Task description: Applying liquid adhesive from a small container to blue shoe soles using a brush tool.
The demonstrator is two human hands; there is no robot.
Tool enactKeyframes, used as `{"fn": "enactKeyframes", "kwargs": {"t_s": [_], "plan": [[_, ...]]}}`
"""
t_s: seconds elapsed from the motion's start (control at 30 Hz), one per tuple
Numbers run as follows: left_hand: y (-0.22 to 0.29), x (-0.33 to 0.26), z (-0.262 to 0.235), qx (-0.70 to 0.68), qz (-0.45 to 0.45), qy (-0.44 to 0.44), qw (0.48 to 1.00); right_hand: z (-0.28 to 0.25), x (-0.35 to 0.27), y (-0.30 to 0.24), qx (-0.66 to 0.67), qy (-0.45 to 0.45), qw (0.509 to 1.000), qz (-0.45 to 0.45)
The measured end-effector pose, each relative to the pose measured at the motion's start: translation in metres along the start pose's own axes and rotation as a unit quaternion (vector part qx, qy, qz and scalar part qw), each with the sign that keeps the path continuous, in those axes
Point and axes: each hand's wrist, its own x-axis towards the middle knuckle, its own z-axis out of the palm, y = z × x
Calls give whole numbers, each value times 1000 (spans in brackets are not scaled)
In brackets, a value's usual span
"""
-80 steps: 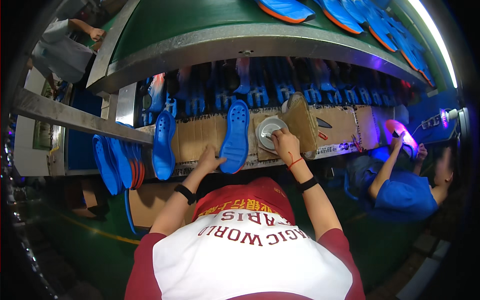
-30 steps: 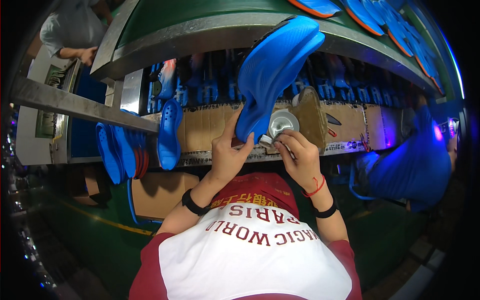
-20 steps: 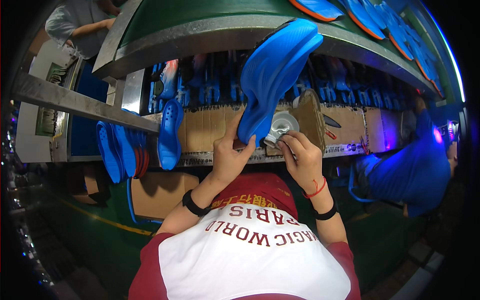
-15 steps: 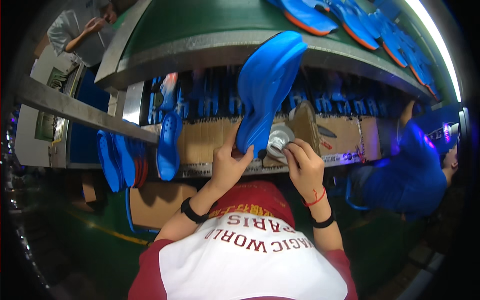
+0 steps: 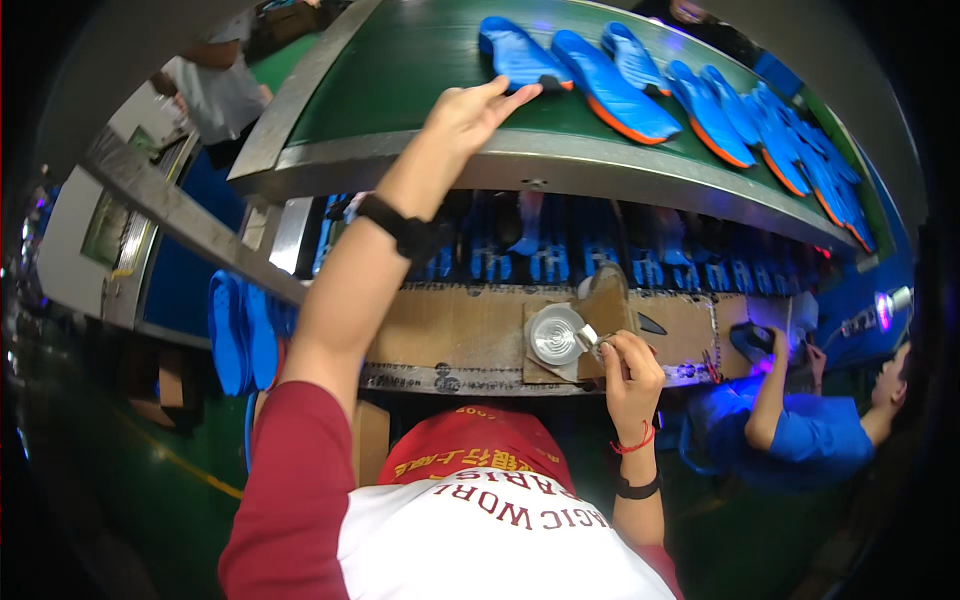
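A blue shoe insole [image 5: 520, 58] with a black patch at one end lies on the green conveyor belt. My left hand [image 5: 468, 120] is stretched out over the belt's near rail with its fingers extended, its fingertips beside the patch; whether they touch the insole I cannot tell. Just right of a shallow round metal dish [image 5: 556, 335], my right hand [image 5: 632, 372] is closed in a pinch. Between its fingertips is a small pale strip-like piece [image 5: 587, 338], its far end over the dish rim; my fingers hide the rest.
More blue insoles [image 5: 705, 115] with orange edges lie along the belt to the right. Below the metal rail [image 5: 400, 160] is a cardboard-covered bench [image 5: 455, 325]. Several blue insoles [image 5: 230, 335] hang at the left. A co-worker in blue [image 5: 800, 430] sits at the right.
My left hand has moved from above the bench up to the belt and released the blue insole there. My right hand has shifted slightly right and down, still pinching by the dish.
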Motion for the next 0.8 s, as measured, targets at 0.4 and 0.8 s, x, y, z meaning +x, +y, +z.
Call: {"fn": "enactKeyframes", "kwargs": {"t_s": [0.4,0.8], "plan": [[-72,-330,-306,368,346,642,577,40,-24,19,-9,-81,996,34],[47,-458,-401,58,-73,576,812,64,-28,10,-25,-128,991,12]]}}
